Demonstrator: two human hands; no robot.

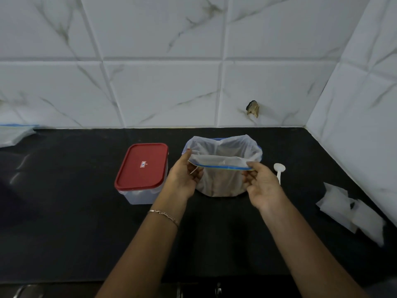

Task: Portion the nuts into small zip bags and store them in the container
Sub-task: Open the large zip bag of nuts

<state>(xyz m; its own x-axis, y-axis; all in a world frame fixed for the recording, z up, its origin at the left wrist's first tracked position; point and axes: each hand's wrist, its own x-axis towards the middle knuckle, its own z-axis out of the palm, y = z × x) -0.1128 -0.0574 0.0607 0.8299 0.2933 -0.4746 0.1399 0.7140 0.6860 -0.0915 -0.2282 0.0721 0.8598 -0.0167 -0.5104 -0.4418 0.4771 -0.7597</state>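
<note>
A white marbled tile wall point(163, 93) backs a black bench point(64, 233) and turns a corner at the right. Mid-bench stands the bag point(221, 183), a large clear zip bag with a blue seal strip, its mouth spread wide; something brownish shows dimly through the plastic, too blurred to name. Just left of it, apart from it, sits the clear container point(139, 194), closed by a red lid point(141, 166). The small bags point(352, 214) lie in a loose heap at the bench's right edge, near the side wall. Both hands grip the bag's mouth. The left hand point(184, 179) pinches its left end, thumb over the rim. The right hand point(264, 188) pinches the right end of the near rim, at the blue strip. A white spoon point(279, 171) lies just right of the bag, beyond the right hand. A thin bracelet point(164, 215) circles the left wrist.
</note>
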